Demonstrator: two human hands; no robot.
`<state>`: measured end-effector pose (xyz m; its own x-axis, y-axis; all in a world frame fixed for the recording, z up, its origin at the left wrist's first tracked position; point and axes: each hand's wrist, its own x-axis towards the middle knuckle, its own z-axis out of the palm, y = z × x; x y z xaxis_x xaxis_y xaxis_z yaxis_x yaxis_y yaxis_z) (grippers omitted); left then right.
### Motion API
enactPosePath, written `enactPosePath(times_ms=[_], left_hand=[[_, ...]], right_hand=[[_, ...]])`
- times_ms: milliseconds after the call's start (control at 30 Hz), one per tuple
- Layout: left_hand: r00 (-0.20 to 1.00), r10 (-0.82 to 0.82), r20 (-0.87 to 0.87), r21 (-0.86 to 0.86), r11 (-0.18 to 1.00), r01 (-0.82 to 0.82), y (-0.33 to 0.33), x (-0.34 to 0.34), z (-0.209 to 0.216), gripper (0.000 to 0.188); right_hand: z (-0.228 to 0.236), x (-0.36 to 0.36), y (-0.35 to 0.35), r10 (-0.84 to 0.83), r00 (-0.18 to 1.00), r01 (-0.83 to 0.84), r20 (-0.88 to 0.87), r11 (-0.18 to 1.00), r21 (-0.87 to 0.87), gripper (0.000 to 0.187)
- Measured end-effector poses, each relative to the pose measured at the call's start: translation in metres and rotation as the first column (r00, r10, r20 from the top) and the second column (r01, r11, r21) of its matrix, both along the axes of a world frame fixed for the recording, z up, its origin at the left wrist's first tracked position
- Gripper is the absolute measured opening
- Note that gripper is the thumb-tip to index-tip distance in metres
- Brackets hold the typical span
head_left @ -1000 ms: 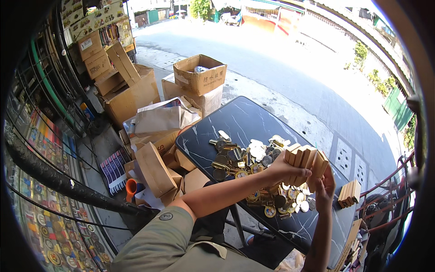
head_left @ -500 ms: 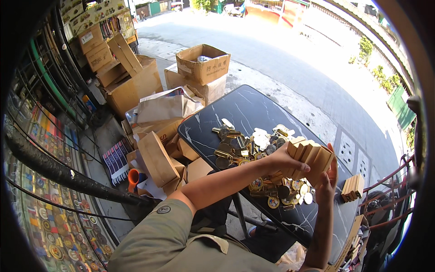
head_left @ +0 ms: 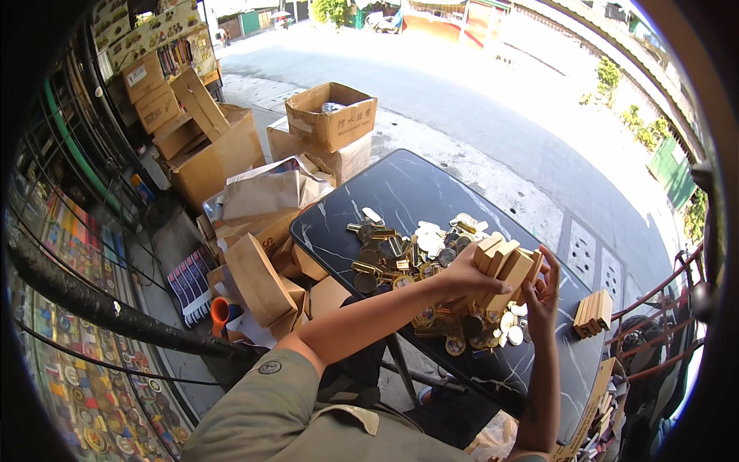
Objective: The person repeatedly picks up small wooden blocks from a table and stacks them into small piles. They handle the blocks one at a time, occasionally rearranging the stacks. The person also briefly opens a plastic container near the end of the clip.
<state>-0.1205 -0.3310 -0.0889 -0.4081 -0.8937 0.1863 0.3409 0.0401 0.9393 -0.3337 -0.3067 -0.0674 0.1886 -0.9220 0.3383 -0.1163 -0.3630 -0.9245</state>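
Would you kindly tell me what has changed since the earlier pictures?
The right hand has spread its fingers and moved them higher at the right end of the wooden blocks. The left hand keeps its grip; the medals and small stack stayed put.

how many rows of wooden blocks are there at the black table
2: a held row in the left hand, with the right hand at its end; a second row on the table near its right edge. More could be hidden behind the hands.
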Motion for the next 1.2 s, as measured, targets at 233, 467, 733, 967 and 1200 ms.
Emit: enactPosePath(times_ms=[233,467,733,967,1200], left_hand=[[0.977,-0.12,-0.179,0.1,0.985,0.139,0.004,-0.001,-0.007,0.078],[0.938,-0.107,-0.331,0.221,0.957,0.187,0.002,-0.001,-0.01,0.075],[0.953,0.016,-0.303,0.21,0.976,0.05,0.003,-0.003,-0.005,0.072],[0.961,-0.005,-0.278,0.175,0.983,0.056,0.011,-0.007,0.006,0.064],[0.983,-0.042,-0.179,0.083,0.995,0.058,0.013,-0.007,0.011,0.066]], right_hand=[[0.006,0.014,0.009,0.189,0.978,-0.193,0.088,0.98,0.043,0.071],[0.01,0.015,0.016,0.247,0.964,-0.256,0.097,0.962,0.091,0.073],[0.01,0.008,0.008,-0.04,0.997,0.048,0.068,0.992,-0.12,0.06],[0.005,0.019,0.016,-0.146,0.988,0.128,-0.041,0.946,-0.298,0.081],[0.007,0.018,0.018,-0.031,0.999,0.033,0.016,0.985,-0.17,0.084]])
